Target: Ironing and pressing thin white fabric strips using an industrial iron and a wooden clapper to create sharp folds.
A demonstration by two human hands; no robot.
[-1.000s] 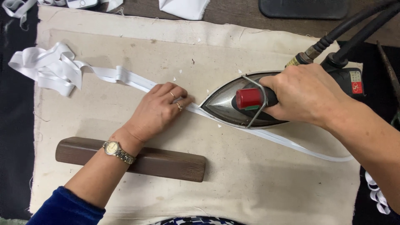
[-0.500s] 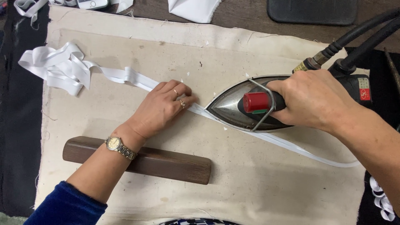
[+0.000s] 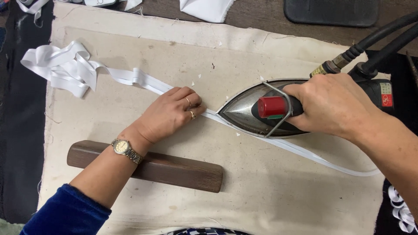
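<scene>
The right hand is clamped around the handle of the iron, which lies flat on the strip with its long axis nearly level across the view and its pointed nose aimed left, toward the left hand. The hand hides most of the handle; only a red knob and a wire guard show ahead of the knuckles. Two black hoses leave the iron's rear and run out of frame at the upper right. The left hand lies palm down, fingers together, pressing the white strip onto the cloth just ahead of the nose. The strip runs diagonally from a loose heap at the upper left, under the fingers and the iron, to the lower right, where its end tapers by the cloth's edge. A wooden block lies partly under the left forearm, near the wristwatch. The worktop shows only along the top, with a dark pad cut off there.
</scene>
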